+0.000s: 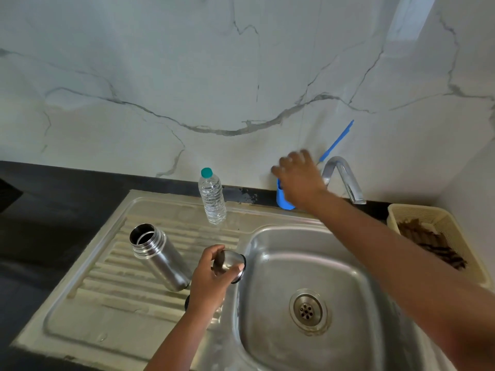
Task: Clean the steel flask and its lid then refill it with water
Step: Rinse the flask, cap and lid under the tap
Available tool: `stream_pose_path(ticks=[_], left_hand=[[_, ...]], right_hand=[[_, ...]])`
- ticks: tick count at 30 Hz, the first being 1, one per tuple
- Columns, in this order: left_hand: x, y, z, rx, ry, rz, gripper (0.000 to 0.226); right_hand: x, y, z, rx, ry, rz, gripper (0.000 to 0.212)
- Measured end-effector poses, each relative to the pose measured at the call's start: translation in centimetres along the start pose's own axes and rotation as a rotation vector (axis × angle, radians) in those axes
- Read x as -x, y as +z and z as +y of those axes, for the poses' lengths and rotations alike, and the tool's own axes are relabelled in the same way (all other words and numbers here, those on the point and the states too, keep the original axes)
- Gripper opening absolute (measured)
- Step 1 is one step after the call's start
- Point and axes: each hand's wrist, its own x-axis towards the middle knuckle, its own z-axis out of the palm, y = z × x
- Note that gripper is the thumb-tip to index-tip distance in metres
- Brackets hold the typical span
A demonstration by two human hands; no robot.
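Surface (40, 236): dark, carrying a steel sink unit; its left part is cut off by the frame edge.
Sink (267, 263): ribbed drainboard at 9 o'clock, basin with drain at 4 o'clock.
Basket (401, 212): cream, at 3 o'clock, holding brown items too unclear to name.
Steel flask (158, 257): stands on the drainboard, open mouth up; in this wide view its long axis leans toward 11 o'clock. Its base is partly hidden behind the left hand.
Water bottle (213, 198): clear, teal cap, upright at 12 o'clock from the flask.
Right hand (300, 175): blurred, fingers spread loosely, over a blue cup (284, 200) beside the tap (342, 175); contact cannot be told. A blue handle (337, 140) rises behind toward 1 o'clock.
Left hand (209, 279): fingers curled round the lid, just at 3 o'clock of the flask's base.
Lid (230, 263): steel dome tilted, dark rim facing the basin at 3 o'clock.
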Motion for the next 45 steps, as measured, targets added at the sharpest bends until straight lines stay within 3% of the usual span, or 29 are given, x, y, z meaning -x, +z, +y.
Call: stream_pose_path(ticks=[2,4,7,12,14,20,35,39,42,45], left_hand=[[-0.2,-0.2,-0.2,0.013,0.010,0.013,0.052],[-0.2,-0.3,-0.4,-0.006,0.040,0.028,0.058],[0.0,-0.6,-0.3,-0.062,0.159,0.053,0.063],[0.9,-0.7,-0.4,-0.266,0.298,0.142,0.076],[1.4,-0.3,-0.4,-0.282,0.303,0.161,0.074],[2.1,-1.2,-1.4,-0.245,0.074,0.132,0.085],[4.7,-5.4,-4.1,-0.254,0.010,0.244,0.042],[4.8,-6.9,-4.0,-0.229,0.027,0.360,0.022],[3.8,-8.8,-4.1,-0.192,-0.002,0.431,0.032],[2.3,-10.3,-4.1,-0.164,-0.060,0.402,0.058]], right_hand=[[1.5,0.2,-3.8,-0.488,-0.121,-0.039,0.045],[3.2,0.1,-7.3,-0.898,-0.167,-0.280,0.042],[4.9,0.5,-11.0,-1.084,-0.146,-0.495,0.046],[4.9,2.9,-14.0,-1.125,-0.038,-0.415,0.069],[4.7,3.6,-14.7,-1.101,-0.016,-0.373,0.069],[3.7,4.6,-16.6,-1.051,0.018,-0.300,0.056],[3.2,8.6,-21.8,-0.908,-0.050,-0.312,0.061],[2.9,8.3,-21.6,-0.895,-0.062,-0.324,0.083],[1.7,6.3,-21.5,-1.042,-0.059,-0.255,0.098],[0.6,3.9,-21.9,-1.255,-0.087,-0.234,0.101]])
